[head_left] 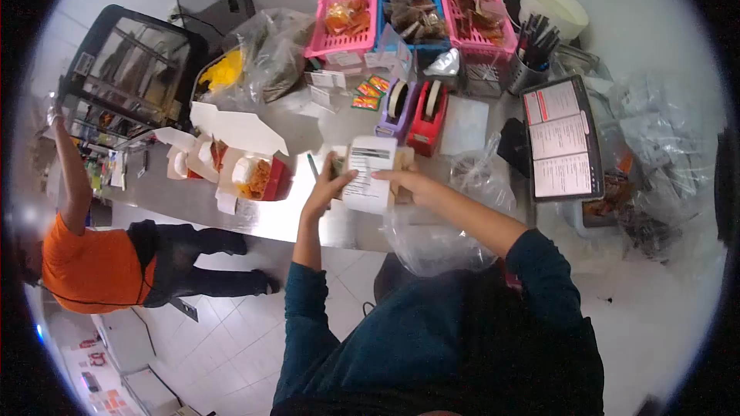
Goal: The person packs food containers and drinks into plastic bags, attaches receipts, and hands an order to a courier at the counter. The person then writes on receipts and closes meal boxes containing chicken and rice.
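Observation:
Both my hands are at a printed receipt (368, 182) in front of me, above the counter's near side. My left hand (331, 189) grips its left edge, thumb on the paper. From the right, my right hand (407, 183) holds it, with a finger or thumb lying across the print. Something tan shows behind the receipt, mostly hidden, so I cannot tell what it is. Just left of my left hand is a dark green pen (312, 166). Beneath my right forearm lies a clear plastic bag (439, 239) at the counter edge.
Open food boxes (266, 177) stand left on the metal counter (301, 219). Behind are tape dispensers (425, 119), sauce packets (368, 94) and baskets (347, 27) of packets. A tablet (561, 142) and pen cup (528, 73) are right. A person in orange (100, 266) stands left beside a glass-fronted cabinet (135, 69).

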Demonstrator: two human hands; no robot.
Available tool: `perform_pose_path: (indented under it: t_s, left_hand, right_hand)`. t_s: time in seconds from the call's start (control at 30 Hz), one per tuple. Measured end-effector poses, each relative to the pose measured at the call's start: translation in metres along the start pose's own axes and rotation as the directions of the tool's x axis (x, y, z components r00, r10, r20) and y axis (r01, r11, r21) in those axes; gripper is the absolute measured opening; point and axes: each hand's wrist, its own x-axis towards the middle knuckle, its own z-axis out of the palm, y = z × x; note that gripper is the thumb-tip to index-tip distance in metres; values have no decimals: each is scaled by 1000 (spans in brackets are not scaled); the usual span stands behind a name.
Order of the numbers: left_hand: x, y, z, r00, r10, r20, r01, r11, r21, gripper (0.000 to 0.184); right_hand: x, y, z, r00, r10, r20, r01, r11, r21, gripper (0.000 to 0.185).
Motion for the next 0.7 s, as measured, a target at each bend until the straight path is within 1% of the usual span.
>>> perform_pose_path:
  t_s: [0.07, 0.1, 0.13, 0.17, 0.2, 0.23, 0.27, 0.3, 0.33, 0.37, 0.4, 0.43, 0.47, 0.5, 0.57, 0.63, 0.7]
  left_hand:
    - [-14, 19, -8, 994, 65, -90, -59, 996, 67, 92]
    - [-22, 32, -14, 970, 205, -127, -186, 971, 147, 88]
    - [-42, 61, -15, 966, 240, -99, -220, 959, 177, 84]
    - [-66, 94, -9, 917, 372, -145, -315, 897, 311, 82]
    - [-89, 117, -5, 892, 418, -171, -311, 843, 440, 83]
    - [-113, 139, 1, 821, 561, -107, -374, 669, 643, 84]
    - [-136, 154, 11, 783, 617, -81, -368, 564, 739, 87]
    - [-155, 165, 25, 776, 627, -65, -340, 504, 794, 91]
    - [-171, 173, 41, 782, 620, -54, -312, 466, 828, 95]
    - [-182, 176, 59, 812, 581, -50, -280, 464, 841, 100]
    - [-188, 177, 76, 855, 517, -51, -243, 485, 840, 106]
    - [-193, 176, 92, 915, 400, -48, -201, 558, 805, 105]
    - [-192, 172, 107, 971, 240, 6, -156, 611, 776, 103]
    - [-186, 162, 121, 994, 77, 72, -105, 652, 751, 101]
    - [-165, 116, 147, 985, -30, 173, -107, 681, 724, 97]
    - [-142, 59, 157, 969, -34, 243, -116, 809, 576, 91]
    - [-122, 5, 163, 958, 199, 205, -254, 923, 288, 85]
  right_hand:
    - [-2, -7, 7, 974, -226, -29, 219, 964, -153, 61]
    - [-7, -18, 12, 973, -229, 37, 232, 960, -155, 67]
    - [-25, -31, 21, 973, -228, 41, 231, 962, -145, 69]
    - [-41, -37, 23, 963, -249, 107, 260, 959, -112, 68]
    - [-57, -41, 23, 946, -271, 176, 288, 954, -79, 68]
    - [-75, -47, 24, 924, -293, 247, 313, 948, -47, 67]
    - [-106, -58, 25, 902, -295, 316, 318, 948, -21, 64]
    - [-137, -65, 20, 874, -295, 385, 318, 948, 5, 61]
    - [-158, -66, 11, 888, -250, 386, 270, 963, 1, 58]
    - [-174, -65, -3, 900, -201, 387, 220, 976, -5, 56]
    - [-185, -62, -21, 941, -98, 325, 123, 991, -56, 56]
    - [-196, -59, -40, 967, -1, 255, 27, 995, -99, 56]
    - [-199, -53, -64, 971, 56, 233, -35, 995, -94, 56]
    - [-196, -42, -88, 972, 109, 210, -94, 992, -83, 56]
    - [-185, -12, -123, 984, 124, 125, -115, 990, -83, 56]
    - [-161, 20, -146, 990, 128, 63, -122, 988, -92, 56]
    - [-138, 52, -163, 992, 127, 23, -124, 985, -120, 56]
